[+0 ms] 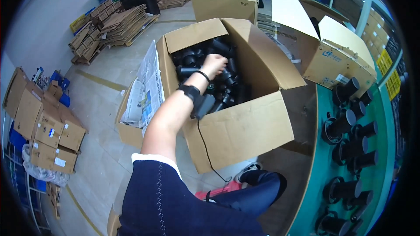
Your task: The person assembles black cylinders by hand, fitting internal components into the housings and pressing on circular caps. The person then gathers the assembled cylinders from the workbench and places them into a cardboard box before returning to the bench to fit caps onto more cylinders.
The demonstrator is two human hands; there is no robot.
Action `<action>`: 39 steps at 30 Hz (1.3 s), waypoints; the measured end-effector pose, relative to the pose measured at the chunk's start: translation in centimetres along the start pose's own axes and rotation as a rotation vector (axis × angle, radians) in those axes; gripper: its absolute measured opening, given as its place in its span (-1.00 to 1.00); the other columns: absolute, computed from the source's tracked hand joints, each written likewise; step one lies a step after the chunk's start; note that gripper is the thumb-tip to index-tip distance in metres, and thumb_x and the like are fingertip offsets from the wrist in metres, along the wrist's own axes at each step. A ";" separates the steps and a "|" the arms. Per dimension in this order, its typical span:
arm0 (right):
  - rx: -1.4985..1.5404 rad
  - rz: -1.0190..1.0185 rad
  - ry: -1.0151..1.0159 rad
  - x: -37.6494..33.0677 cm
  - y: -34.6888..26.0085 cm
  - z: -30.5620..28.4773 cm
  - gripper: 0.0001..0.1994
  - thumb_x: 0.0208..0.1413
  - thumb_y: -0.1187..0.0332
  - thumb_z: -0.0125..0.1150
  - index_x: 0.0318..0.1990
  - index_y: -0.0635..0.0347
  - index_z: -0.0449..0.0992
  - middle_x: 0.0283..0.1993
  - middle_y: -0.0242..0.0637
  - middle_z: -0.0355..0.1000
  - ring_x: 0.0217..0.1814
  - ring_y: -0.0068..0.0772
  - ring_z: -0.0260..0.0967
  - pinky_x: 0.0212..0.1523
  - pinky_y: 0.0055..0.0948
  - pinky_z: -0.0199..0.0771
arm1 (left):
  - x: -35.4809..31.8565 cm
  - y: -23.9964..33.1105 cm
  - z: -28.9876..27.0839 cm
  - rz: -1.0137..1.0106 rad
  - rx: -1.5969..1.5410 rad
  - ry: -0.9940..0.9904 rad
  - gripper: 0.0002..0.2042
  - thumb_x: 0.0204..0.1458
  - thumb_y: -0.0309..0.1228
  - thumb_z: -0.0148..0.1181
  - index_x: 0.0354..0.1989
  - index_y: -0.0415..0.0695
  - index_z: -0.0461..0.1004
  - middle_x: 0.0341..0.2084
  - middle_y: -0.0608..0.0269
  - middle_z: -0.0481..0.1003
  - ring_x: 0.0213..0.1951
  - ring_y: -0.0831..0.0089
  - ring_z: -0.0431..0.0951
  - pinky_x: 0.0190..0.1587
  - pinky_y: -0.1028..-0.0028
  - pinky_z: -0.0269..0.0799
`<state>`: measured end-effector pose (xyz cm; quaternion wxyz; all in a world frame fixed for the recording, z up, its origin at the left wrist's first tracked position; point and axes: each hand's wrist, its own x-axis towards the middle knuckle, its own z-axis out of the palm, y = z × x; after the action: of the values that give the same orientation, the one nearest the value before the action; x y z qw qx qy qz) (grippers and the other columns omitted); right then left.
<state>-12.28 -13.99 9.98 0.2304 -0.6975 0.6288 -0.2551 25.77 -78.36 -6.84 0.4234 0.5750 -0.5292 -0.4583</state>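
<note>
My left hand (213,66) reaches into an open cardboard box (238,129) in the middle of the view. Its fingers are curled closed among black cylindrical parts (227,78) that fill the box; what they hold, if anything, is hidden. The wrist carries a dark band and a black device (202,105), from which a thin cable (205,148) hangs down over the box's near flap. My right hand is outside the picture.
At right, several black cylinders with round flanges (343,122) stand on a green bench (306,201). Behind are another open carton (337,63) and a closed carton (225,6). Newspaper (148,87) lies left of the box. Stacked flattened cardboard (124,26) and boxes (48,126) line the left.
</note>
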 end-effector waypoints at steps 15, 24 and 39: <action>0.331 0.831 0.110 6.3 1.0 5.3 -0.57 0.12 0.58 0.14 0.18 0.18 0.41 -0.02 -0.26 0.45 -0.04 -0.43 0.37 0.02 -0.47 0.35 | 12.9 -13.2 -1.0 -0.324 1.156 -0.089 -0.49 0.05 -0.14 0.18 0.19 -0.02 0.38 0.36 -0.16 -0.11 0.33 -0.13 0.04 0.35 0.18 0.07; 0.330 0.853 0.128 6.3 2.0 5.6 -0.61 0.15 0.54 0.15 0.16 0.19 0.43 -0.05 -0.25 0.47 -0.07 -0.45 0.38 -0.02 -0.47 0.38 | 8.9 -8.6 -1.9 0.175 0.732 0.309 -0.85 -0.07 -0.58 0.09 -0.31 -0.06 0.43 -0.13 -0.15 0.36 -0.11 -0.16 0.46 0.01 0.13 0.40; 0.366 0.205 0.106 5.7 0.2 10.1 -0.58 -0.06 0.44 0.34 0.02 0.29 0.51 -0.25 -0.17 0.53 -0.24 -0.28 0.49 -0.19 -0.40 0.46 | -25.7 7.6 7.8 0.810 -0.233 -0.928 -0.26 -0.04 -0.78 0.17 0.26 0.01 -0.05 -0.08 0.18 0.27 -0.10 0.42 0.40 -0.16 0.47 0.46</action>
<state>-5.45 -19.64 2.49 0.3445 -0.5620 0.6508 -0.3767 15.92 -53.33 0.88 0.3492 0.0200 -0.7806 -0.5180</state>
